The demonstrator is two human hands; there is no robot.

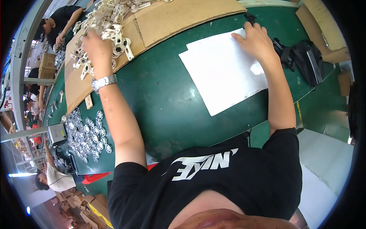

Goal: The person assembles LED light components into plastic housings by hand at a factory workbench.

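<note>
My left hand (98,50), a metal-band watch (104,83) at its wrist, reaches over a pile of cream plastic parts (118,42) with round rings and arms. Its fingers are smeared by motion, so a hold on any part cannot be made out. The pile lies on a flat piece of brown cardboard (160,23). On the right, my right hand (258,42) rests at the far edge of overlapping white sheets (225,76), thumb and fingers apart. Just beyond its fingertips sits a small black object (250,17).
Several shiny round discs (89,133) lie on the green table (164,103) by my left forearm, near a grey box (57,134). A black bag (307,61) and an open carton (324,30) stand at the right. Other people (57,26) work along the left side.
</note>
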